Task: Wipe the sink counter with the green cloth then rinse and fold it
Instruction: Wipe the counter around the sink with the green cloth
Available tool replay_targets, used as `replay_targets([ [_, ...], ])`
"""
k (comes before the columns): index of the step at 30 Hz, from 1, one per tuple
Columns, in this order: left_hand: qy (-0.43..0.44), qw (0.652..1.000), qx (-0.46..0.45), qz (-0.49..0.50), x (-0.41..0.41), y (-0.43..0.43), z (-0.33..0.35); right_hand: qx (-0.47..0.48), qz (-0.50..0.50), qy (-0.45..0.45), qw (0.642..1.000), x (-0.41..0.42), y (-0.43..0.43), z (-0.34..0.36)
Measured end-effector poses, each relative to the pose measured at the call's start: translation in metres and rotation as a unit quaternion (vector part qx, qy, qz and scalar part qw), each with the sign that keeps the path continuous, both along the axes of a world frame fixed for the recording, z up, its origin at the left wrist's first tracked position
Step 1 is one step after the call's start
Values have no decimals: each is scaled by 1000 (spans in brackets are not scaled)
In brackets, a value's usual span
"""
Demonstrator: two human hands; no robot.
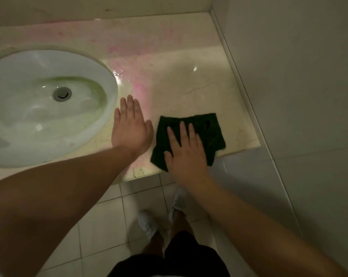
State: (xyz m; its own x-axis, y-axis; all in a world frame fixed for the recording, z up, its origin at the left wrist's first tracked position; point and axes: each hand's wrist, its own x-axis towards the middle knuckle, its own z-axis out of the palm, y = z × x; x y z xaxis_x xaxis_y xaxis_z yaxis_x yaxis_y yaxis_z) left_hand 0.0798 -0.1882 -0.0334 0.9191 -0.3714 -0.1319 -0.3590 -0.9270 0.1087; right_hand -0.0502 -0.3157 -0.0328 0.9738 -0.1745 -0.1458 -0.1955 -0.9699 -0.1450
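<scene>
A dark green cloth (pixel 211 132) lies folded on the beige marble counter (pixel 191 84), near its front edge and right of the sink. My right hand (pixel 186 150) presses flat on the cloth with fingers spread, covering its near left part. My left hand (pixel 130 126) rests flat on the bare counter between the cloth and the sink rim, holding nothing. The white oval sink (pixel 49 104) sits at the left with a metal drain (pixel 62 93) and a greenish stain ring in its bowl.
Pink residue and wet sheen mark the counter behind my left hand and along the back. A pale wall (pixel 299 76) bounds the counter on the right. Below the front edge are floor tiles (pixel 113 222) and my feet in white shoes.
</scene>
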Motion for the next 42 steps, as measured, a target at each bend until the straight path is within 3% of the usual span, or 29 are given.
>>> replay_targets([
  [5,6,1000,-11,6,1,-2,-1,-46,-185,20,981,12,-108,0],
  [10,22,1000,-19,1,6,-3,4,-49,-192,6,980,42,-108,-3],
  [13,-2,1000,-10,-14,42,-12,14,-54,-184,15,981,74,-122,-1],
  [19,14,994,-49,99,127,-32,13,-36,-165,-1,986,175,-155,1],
  [26,10,992,-57,112,138,-38,-3,-37,-144,-1,989,319,-176,1],
  [33,1,992,-57,111,143,-40,-6,-38,-91,42,994,398,-114,5],
  [42,1,993,-51,110,146,-39,-5,-17,88,40,995,411,-31,6],
])
